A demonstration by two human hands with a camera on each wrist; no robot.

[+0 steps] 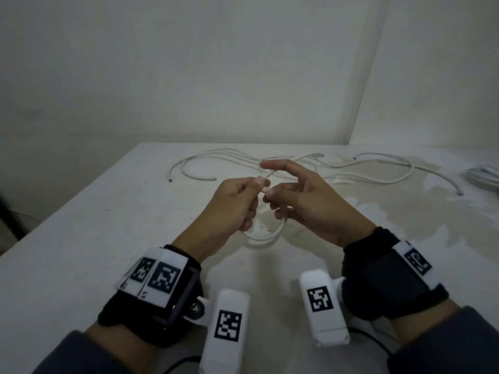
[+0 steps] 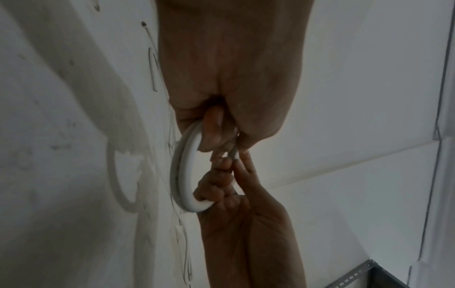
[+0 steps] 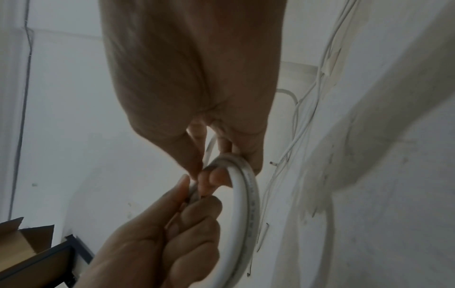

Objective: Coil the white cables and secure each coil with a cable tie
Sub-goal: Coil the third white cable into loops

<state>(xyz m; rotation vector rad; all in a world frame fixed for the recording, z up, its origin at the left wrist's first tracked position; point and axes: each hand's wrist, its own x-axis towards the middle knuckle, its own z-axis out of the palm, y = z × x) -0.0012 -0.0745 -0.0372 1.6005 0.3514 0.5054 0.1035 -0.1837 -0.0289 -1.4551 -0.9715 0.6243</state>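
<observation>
A small coil of thick white cable [image 1: 266,236] hangs above the table's middle, held between both hands. My left hand [image 1: 243,198] grips its left side with curled fingers, thumb on top. My right hand [image 1: 286,195] hooks its lower fingers round the right side, index finger stretched out. A thin white strand [image 1: 267,176] runs up between the two thumbs; I cannot tell whether it is a tie or the cable's end. The left wrist view shows the coil [image 2: 184,171] looped from the left hand [image 2: 221,132] to the right hand [image 2: 229,187]. In the right wrist view the coil [image 3: 243,204] curves under both.
Several loose white cables [image 1: 372,168] sprawl across the far part of the white table [image 1: 94,238]. Another white bundle [image 1: 484,176] lies at the right edge. Walls stand close behind. A cardboard box [image 3: 22,239] and a metal frame [image 2: 354,272] lie beyond the table.
</observation>
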